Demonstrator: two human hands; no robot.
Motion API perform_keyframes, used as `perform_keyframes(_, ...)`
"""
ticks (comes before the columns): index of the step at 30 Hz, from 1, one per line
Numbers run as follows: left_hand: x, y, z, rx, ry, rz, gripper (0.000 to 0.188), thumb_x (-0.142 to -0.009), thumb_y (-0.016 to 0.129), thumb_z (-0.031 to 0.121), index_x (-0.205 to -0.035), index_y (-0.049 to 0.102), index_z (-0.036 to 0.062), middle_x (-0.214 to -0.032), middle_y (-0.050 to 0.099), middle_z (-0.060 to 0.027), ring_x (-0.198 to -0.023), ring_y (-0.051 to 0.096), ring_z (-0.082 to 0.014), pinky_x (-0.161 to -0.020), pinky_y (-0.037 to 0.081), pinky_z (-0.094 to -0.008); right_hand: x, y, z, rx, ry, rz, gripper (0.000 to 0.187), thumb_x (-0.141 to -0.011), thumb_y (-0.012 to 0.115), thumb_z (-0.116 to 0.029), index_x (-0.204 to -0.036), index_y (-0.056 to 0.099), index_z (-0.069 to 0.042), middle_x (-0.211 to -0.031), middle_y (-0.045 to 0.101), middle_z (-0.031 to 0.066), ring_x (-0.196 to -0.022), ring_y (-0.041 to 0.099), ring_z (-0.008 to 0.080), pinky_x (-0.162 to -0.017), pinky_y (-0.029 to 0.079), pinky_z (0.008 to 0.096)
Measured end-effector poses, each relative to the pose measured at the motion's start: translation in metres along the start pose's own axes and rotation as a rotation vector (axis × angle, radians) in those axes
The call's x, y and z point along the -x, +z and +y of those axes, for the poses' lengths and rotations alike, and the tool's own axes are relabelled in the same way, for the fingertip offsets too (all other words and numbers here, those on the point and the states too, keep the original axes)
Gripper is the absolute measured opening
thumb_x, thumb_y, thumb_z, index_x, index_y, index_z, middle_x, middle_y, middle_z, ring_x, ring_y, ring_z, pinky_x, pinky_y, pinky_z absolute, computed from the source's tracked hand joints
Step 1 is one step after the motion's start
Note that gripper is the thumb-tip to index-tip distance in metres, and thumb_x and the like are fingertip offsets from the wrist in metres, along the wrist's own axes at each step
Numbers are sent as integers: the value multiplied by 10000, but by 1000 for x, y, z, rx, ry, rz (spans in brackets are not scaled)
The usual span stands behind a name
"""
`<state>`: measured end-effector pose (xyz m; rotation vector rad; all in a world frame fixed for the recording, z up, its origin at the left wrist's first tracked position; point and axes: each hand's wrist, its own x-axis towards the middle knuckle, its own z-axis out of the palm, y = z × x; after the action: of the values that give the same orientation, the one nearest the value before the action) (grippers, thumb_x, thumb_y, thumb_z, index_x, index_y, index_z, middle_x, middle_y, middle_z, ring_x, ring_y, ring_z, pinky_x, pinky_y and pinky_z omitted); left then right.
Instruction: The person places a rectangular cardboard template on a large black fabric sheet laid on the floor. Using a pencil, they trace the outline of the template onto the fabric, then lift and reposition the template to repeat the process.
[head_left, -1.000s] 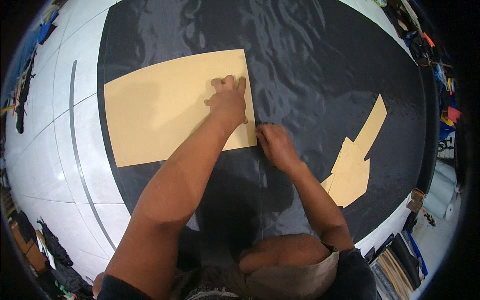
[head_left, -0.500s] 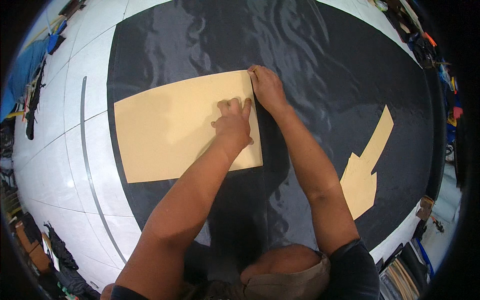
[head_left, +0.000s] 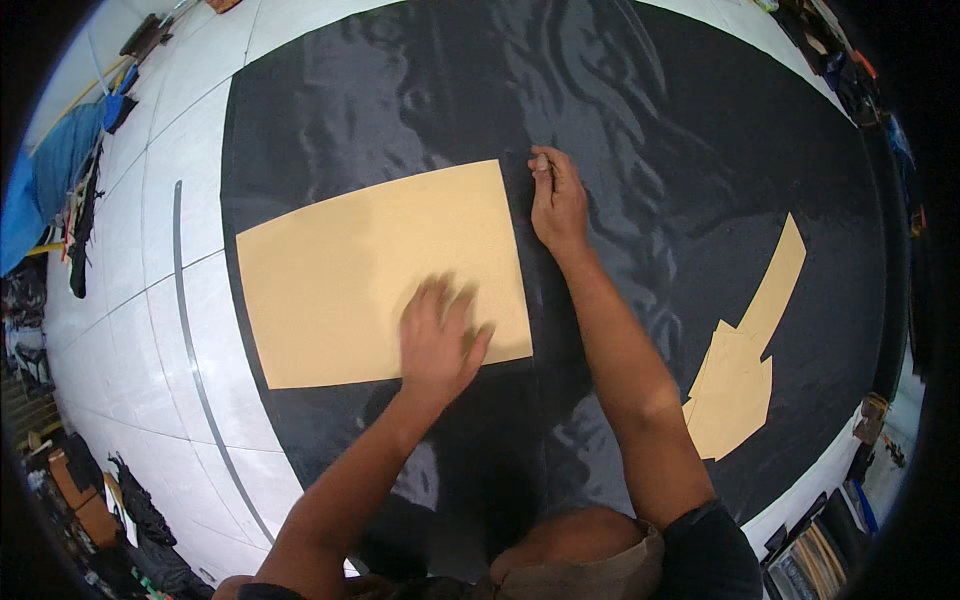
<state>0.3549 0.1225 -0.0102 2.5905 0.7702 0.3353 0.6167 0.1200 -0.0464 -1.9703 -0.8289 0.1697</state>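
Note:
A large tan sheet of card, roughly rectangular, lies flat on glossy black material. My left hand is over the sheet's near edge, towards its right end, fingers apart and slightly smeared by motion; whether it touches the card is unclear. Just off the sheet's right edge, by the far right corner, my right hand is closed with thumb and fingers together. Anything small in that pinch is too hard to make out. Farther right, several smaller tan card pieces overlap in a pile, beside my right forearm.
A long, thin metal strip lies on the white tabletop to the left. Blue fabric hangs at the far left. Dark cloth and boxes clutter the lower left, and a bundle of thin sheets stands lower right.
My right hand has left the card's far right corner and moved slightly right. My left hand has lifted or slid from the sheet's right part towards its near edge. The view has shifted slightly.

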Motion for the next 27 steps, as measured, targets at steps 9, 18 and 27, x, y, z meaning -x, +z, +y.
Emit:
perform_keyframes(9,52,-13,-64,-230,-452,-100,646,-1012,550,470,-1585,385,223,-1660,212,-234,-1535,158,-466,-1221,105,-636,2,1,4,1,-19,-23,367,-1099,430,-316,-1196,634,-26,-1144,668,173,-1077,631,356,-961,482,441)
perform_keyframes(18,-123,1,-130,-307,-341,193,478,-1043,498,453,-1474,546,250,-1518,425,-207,-1439,358,-400,-1202,219,-617,-1,4,2,5,-54,-9,341,-1093,450,-285,-1148,634,-4,-1084,660,192,-1036,628,370,-923,486,450)
perform_keyframes(27,-137,6,-126,-283,-296,254,465,-1027,554,412,-1445,581,209,-1488,470,-191,-1413,388,-391,-1202,258,-553,-4,7,8,85,-146,10,309,-1087,461,-254,-1138,623,4,-1079,651,194,-1031,620,366,-919,476,458)
